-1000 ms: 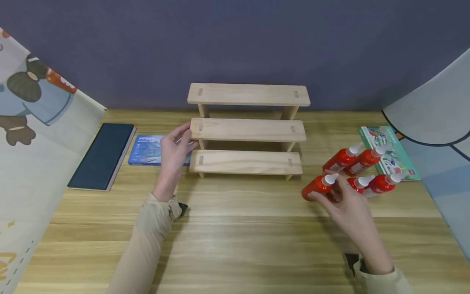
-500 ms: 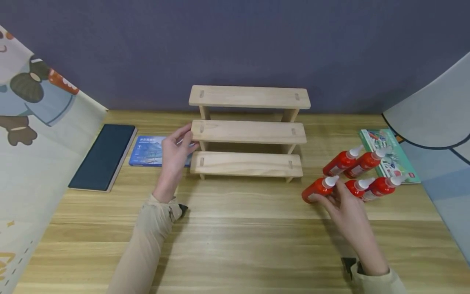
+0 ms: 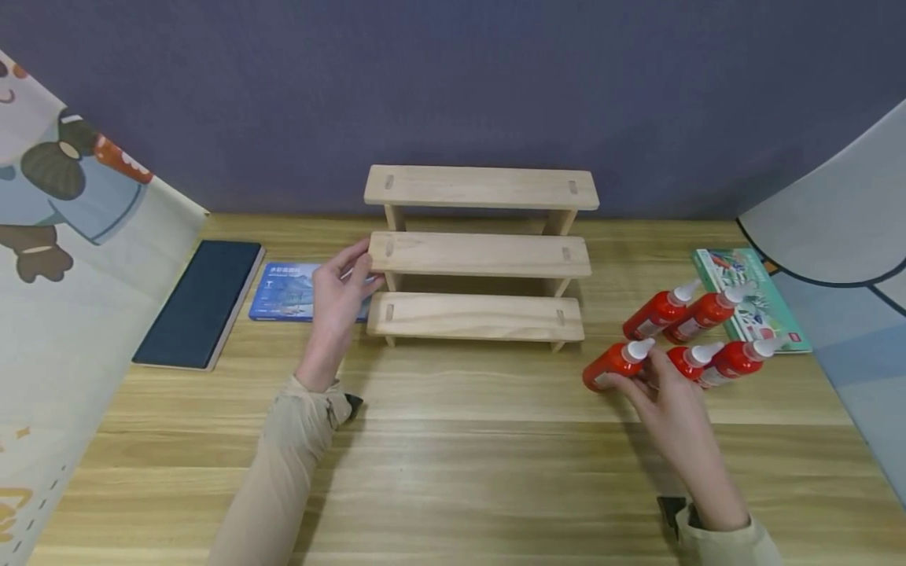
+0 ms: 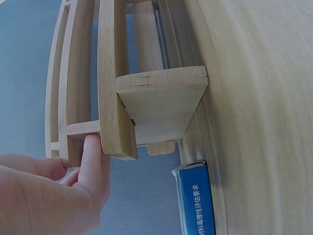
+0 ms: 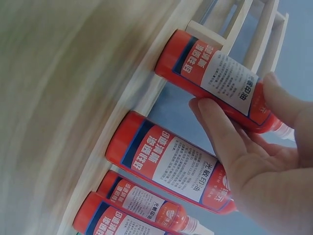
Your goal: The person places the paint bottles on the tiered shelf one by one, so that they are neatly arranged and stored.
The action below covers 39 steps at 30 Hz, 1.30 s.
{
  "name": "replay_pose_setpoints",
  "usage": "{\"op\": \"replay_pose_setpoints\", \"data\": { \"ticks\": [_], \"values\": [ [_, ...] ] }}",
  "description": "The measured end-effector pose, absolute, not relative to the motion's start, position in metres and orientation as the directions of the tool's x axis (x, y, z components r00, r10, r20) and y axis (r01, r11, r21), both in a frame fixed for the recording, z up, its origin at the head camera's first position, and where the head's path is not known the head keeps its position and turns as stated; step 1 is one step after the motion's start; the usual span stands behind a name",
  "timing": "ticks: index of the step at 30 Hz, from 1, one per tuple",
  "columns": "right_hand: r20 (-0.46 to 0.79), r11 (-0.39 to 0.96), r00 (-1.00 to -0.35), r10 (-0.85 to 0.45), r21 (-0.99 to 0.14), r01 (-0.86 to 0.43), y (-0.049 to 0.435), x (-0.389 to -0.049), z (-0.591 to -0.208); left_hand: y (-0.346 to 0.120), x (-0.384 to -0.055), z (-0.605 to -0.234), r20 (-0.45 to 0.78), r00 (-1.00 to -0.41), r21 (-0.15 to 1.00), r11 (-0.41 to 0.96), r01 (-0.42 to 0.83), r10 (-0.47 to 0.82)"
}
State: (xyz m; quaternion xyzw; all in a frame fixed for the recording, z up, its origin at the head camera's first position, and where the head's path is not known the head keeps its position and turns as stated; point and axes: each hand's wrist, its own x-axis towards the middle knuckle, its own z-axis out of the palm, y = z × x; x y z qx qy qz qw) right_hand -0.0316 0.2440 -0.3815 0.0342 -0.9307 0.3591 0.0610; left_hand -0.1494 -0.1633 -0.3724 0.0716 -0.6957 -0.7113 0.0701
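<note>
A three-tier wooden display shelf stands at the back of the table. My left hand grips the left end of its middle plank; in the left wrist view the thumb is at the plank and a finger reaches under it against the support. On the right, my right hand pinches a red ink bottle with a white nozzle cap, thumb on one side and fingers on the other. The bottle stands upright, apart from several matching red bottles close to the right of the hand.
A dark blue notebook lies far left, with a blue box between it and the shelf, partly behind my left hand. A green box lies behind the bottles at right. A dark wall closes off the back.
The head view has tilted slightly. My right hand has shifted a little at the bottle it holds, while my left hand keeps its grip on the shelf.
</note>
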Motion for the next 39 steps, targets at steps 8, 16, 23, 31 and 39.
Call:
{"op": "replay_pose_setpoints", "data": {
  "ticks": [8,16,23,31,39],
  "values": [
    [0.122,0.727,-0.992,-0.016,-0.68,-0.096,0.246,-0.031,-0.381,-0.164,-0.148,-0.372,0.002,-0.981,1.0,-0.02,0.006,-0.194],
    [0.08,0.723,-0.997,-0.003,-0.688,-0.058,0.246,-0.032,-0.378,-0.163,-0.148,-0.374,0.009,-0.98,1.0,-0.01,0.011,-0.199],
    [0.116,0.724,-0.993,-0.013,-0.684,-0.089,0.248,-0.032,-0.371,-0.163,-0.148,-0.374,0.014,-0.98,1.0,-0.013,0.017,-0.2],
    [0.187,0.726,-0.981,-0.041,-0.67,-0.158,0.248,-0.042,-0.35,-0.164,-0.147,-0.374,0.008,-0.981,1.0,-0.009,0.01,-0.193],
    [0.219,0.713,-0.975,-0.044,-0.677,-0.184,0.236,-0.055,-0.332,-0.163,-0.146,-0.374,0.009,-0.981,1.0,-0.005,0.01,-0.192]
  ]
}}
